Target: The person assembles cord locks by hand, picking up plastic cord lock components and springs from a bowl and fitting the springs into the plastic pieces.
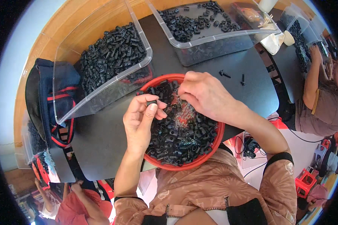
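Observation:
A round red basin [221, 137] sits in front of me at the table's edge, filled with small black plastic parts [165, 140]. Among them lies a heap of tiny pale, shiny pieces [186, 112], with some small coiled springs nearby. Over the basin's left side, my left hand [138, 119] pinches a small black plastic part [151, 102] between thumb and fingers. My right hand [208, 93] hangs over the tiny pieces at the far right, its fingertips closed together and pointing down. Whatever those fingertips hold, if anything, is hidden.
Two clear plastic bins, one far left [148, 56] and one at the back [214, 43], contain black parts. Two loose black pieces [224, 74] lie on the dark table [251, 88]. A dark bag [62, 80] stands at left. Other people work at right [315, 101] and lower left [79, 206].

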The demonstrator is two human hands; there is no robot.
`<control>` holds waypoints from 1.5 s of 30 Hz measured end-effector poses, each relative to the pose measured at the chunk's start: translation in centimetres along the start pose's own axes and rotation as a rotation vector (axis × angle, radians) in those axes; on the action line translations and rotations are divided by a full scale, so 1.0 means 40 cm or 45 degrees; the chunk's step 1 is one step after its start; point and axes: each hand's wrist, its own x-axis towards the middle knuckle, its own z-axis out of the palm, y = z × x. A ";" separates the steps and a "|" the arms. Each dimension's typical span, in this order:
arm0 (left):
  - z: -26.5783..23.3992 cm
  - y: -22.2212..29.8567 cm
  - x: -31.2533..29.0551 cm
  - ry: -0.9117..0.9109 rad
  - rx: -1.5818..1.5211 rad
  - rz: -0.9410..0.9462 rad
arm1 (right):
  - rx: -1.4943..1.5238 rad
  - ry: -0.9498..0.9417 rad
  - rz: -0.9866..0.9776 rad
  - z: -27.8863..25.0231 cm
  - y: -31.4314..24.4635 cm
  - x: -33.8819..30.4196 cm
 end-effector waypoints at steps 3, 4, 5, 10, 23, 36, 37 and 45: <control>0.001 -0.002 0.001 -0.010 0.013 0.019 | -0.288 -0.048 -0.082 0.016 -0.002 -0.003; 0.000 -0.003 0.002 -0.008 0.014 0.017 | -0.284 -0.049 -0.082 0.019 -0.004 -0.002; -0.002 -0.004 0.004 -0.007 0.007 0.015 | -0.335 -0.061 -0.104 0.022 -0.006 -0.001; 0.000 -0.003 0.003 -0.012 -0.042 0.015 | -0.514 -0.081 -0.168 0.032 -0.010 0.004; 0.010 -0.002 -0.011 -0.136 0.202 -0.135 | 0.395 0.141 -0.176 0.004 -0.064 0.006; 0.018 0.004 -0.020 -0.023 0.566 0.099 | 0.487 -0.051 0.120 0.007 -0.064 0.003; 0.016 0.000 -0.020 -0.021 0.568 0.098 | 0.460 -0.094 0.093 0.012 -0.065 0.004; 0.013 -0.003 -0.023 0.005 0.789 0.255 | 0.440 0.093 -0.125 0.020 -0.066 0.012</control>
